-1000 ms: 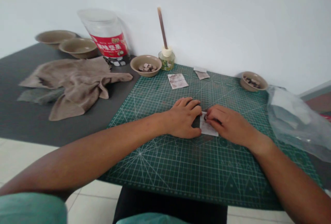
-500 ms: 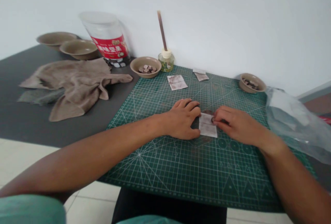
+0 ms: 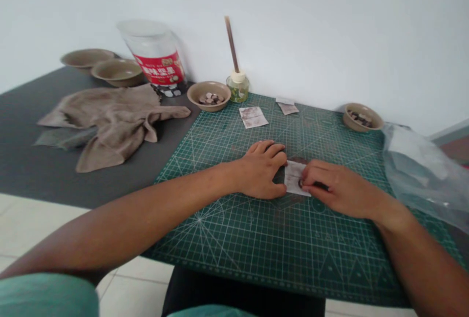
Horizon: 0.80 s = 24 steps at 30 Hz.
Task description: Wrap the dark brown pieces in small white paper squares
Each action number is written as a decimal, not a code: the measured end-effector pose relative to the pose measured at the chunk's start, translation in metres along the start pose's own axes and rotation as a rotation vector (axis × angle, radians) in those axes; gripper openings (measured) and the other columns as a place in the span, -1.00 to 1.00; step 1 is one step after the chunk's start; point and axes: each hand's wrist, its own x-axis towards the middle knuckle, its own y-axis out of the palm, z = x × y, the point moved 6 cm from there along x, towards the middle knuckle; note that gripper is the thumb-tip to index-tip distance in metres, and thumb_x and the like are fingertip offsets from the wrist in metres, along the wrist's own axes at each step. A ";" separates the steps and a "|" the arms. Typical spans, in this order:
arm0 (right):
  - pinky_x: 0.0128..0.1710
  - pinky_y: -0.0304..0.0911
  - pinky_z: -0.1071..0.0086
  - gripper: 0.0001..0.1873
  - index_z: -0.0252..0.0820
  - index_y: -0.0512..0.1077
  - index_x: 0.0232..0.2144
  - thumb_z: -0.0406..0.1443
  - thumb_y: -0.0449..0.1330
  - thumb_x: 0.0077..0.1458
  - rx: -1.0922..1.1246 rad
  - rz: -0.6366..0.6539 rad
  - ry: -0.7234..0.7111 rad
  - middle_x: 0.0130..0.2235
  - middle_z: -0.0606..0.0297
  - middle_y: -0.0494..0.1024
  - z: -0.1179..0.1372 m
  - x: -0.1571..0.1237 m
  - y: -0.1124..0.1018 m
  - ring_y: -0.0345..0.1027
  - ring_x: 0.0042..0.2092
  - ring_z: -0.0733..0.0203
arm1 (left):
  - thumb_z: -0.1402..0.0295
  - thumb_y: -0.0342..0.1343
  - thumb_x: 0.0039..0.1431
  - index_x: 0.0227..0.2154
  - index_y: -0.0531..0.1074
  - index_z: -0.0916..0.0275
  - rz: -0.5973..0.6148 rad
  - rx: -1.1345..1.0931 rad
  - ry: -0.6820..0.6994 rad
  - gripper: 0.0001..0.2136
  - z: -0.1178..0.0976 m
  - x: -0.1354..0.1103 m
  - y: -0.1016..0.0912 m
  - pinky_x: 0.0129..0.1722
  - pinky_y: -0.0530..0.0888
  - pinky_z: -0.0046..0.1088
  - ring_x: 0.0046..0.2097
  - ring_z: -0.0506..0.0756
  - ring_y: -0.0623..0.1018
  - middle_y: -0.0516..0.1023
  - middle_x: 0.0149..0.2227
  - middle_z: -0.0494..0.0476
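A small white paper square [image 3: 294,178] with brown stains lies on the green cutting mat [image 3: 278,253], between my two hands. My left hand [image 3: 261,170] rests curled against the paper's left edge, over a dark patch that the hand partly hides. The fingertips of my right hand [image 3: 331,189] grip the paper's right part, near a small dark spot. Two stained paper pieces [image 3: 253,117] [image 3: 287,107] lie farther up the mat.
A beige bowl of dark and pale discs [image 3: 208,96] and a reed diffuser [image 3: 237,88] stand by the wall. Another such bowl [image 3: 362,117] sits at the mat's far right, beside a clear plastic bag [image 3: 423,175]. A crumpled taupe cloth [image 3: 113,129], a labelled plastic jar [image 3: 157,55] and two beige bowls [image 3: 117,72] [image 3: 87,57] occupy the dark tabletop.
My right hand has slid rightward across the paper, uncovering more of it. My left hand stays at the paper's left edge. The whole view has shifted slightly.
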 end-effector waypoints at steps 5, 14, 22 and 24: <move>-0.18 0.27 0.24 -0.85 -0.14 0.41 -0.28 -0.32 0.05 0.33 -0.095 -0.137 0.078 -0.20 0.20 0.48 -0.002 0.007 -0.002 0.38 -0.19 0.12 | 0.03 0.08 0.18 0.07 0.28 0.23 -0.013 0.001 0.005 -0.50 0.001 0.000 0.000 0.33 0.06 0.02 0.40 0.41 0.03 0.10 0.37 0.31; -0.25 0.32 0.29 -0.87 -0.09 0.45 -0.28 -0.33 0.10 0.29 -0.006 -0.053 -0.007 -0.20 0.24 0.53 0.005 -0.003 0.005 0.43 -0.23 0.17 | 0.00 0.09 0.17 0.07 0.28 0.24 -0.004 -0.013 0.006 -0.48 0.000 0.000 0.000 0.34 0.06 0.00 0.40 0.42 0.03 0.10 0.37 0.32; -0.20 0.33 0.24 -0.92 -0.10 0.40 -0.23 -0.30 0.09 0.31 -0.062 -0.106 0.104 -0.19 0.24 0.49 -0.012 0.002 -0.003 0.42 -0.20 0.14 | 0.04 0.09 0.17 0.08 0.28 0.23 0.000 -0.021 -0.004 -0.49 0.000 -0.001 0.000 0.33 0.07 0.03 0.40 0.41 0.02 0.10 0.38 0.31; -0.21 0.33 0.27 -0.89 -0.09 0.40 -0.23 -0.31 0.07 0.32 -0.014 -0.040 0.021 -0.18 0.25 0.49 0.000 0.002 0.004 0.41 -0.20 0.17 | 0.02 0.08 0.18 0.08 0.28 0.24 -0.004 -0.016 -0.003 -0.48 0.000 -0.001 0.000 0.33 0.08 0.01 0.41 0.41 0.02 0.10 0.38 0.31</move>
